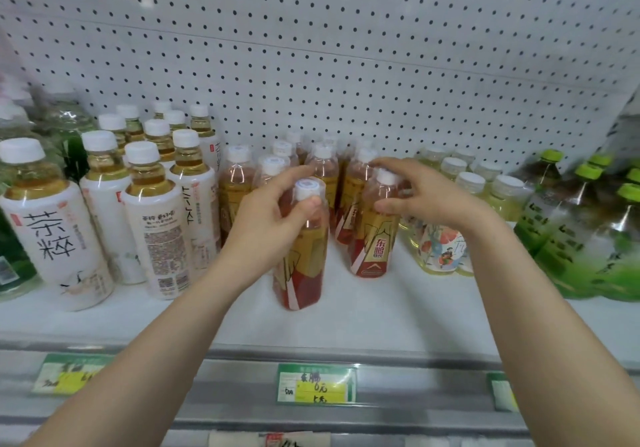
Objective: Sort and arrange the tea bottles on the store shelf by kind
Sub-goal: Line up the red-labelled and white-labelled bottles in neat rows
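Shelf edge (346, 349) at lower frame carries a green-yellow price tag (317, 383). Left hand (273, 224) at centre is clamped around the neck of a red-gold tea bottle (304, 256) standing upright, nearest of its group. Right hand (426, 193), just right of centre, fingers spread and curled over a second red-gold bottle (375, 235); grip closure cannot be told. Behind: more red-gold bottles. Centre left: white-label tea bottles (104, 211). Far right: green bottles (588, 231). Pegboard (346, 48) fills upper frame.
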`<state>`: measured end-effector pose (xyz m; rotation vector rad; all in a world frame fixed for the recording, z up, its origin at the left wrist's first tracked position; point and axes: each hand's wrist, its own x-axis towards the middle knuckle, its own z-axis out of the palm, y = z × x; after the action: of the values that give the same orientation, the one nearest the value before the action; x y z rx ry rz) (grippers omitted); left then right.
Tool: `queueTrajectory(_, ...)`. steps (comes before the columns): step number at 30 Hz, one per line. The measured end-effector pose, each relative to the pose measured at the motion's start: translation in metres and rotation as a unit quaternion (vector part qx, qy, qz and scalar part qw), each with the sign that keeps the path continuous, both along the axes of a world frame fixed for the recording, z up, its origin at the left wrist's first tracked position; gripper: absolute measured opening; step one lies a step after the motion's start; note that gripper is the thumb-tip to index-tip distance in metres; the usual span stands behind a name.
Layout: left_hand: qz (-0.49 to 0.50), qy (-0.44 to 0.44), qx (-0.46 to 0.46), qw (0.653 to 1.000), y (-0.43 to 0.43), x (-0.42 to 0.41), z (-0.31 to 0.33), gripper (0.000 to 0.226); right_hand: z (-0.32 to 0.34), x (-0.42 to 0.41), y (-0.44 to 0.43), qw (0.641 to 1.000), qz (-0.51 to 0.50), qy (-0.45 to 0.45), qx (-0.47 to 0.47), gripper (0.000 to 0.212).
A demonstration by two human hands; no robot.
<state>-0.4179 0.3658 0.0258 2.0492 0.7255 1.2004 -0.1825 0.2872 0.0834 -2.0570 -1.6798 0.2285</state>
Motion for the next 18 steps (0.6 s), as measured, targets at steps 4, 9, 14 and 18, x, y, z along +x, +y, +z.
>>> queueTrajectory(4, -0.022, 0.009, 0.018, 1.0, 0.004, 0.033, 0.0, 0.043, 0.002, 0.006, 0.0, 1.0, 0.013, -0.007, -0.003, 0.073)
queueTrajectory(9, -0.024, 0.04, 0.027, 0.999, 0.019, 0.064, 0.005, 0.045, -0.006, 0.006, 0.007, 0.999, -0.021, -0.014, 0.034, 0.074)
queueTrajectory(14, 0.015, 0.07, 0.036, 0.997, 0.029, 0.076, 0.015, 0.049, -0.01, 0.004, 0.01, 0.996, -0.05, -0.037, 0.064, 0.076)
queueTrajectory(18, 0.063, 0.179, 0.1, 0.977, 0.029, 0.079, 0.027, 0.059, -0.012, 0.004, 0.012, 0.995, -0.055, -0.048, 0.072, 0.076)
